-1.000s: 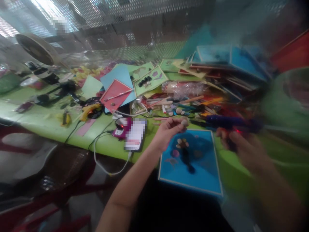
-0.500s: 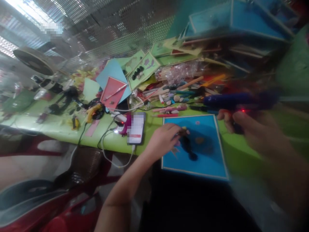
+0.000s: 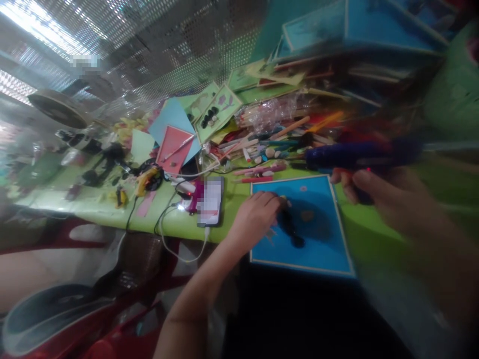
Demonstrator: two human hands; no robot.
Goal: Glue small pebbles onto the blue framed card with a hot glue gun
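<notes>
My right hand is wrapped round the handle of a dark blue glue gun, which shows a small red light. The gun's nozzle points left, above the far edge of a blue board with a pale wooden frame. My left hand rests on the left part of this board, its fingers curled down and pressed together. Whatever they grip is hidden beneath them. Beside the fingertips lies a row of black, rounded pieces. A brownish spot and a small pink flower shape are also on the board.
Left of the board lies a phone with a cable, beside a purple charger. Pens and sticks crowd the back. Behind them are green framed pictures, a red card and stacked blue boards. A yellow tool lies farther left.
The view has shifted slightly. My left fingers have curled a little further down, covering the lilac bit that showed beneath them. The glue gun stays in my right hand above the board's far edge.
</notes>
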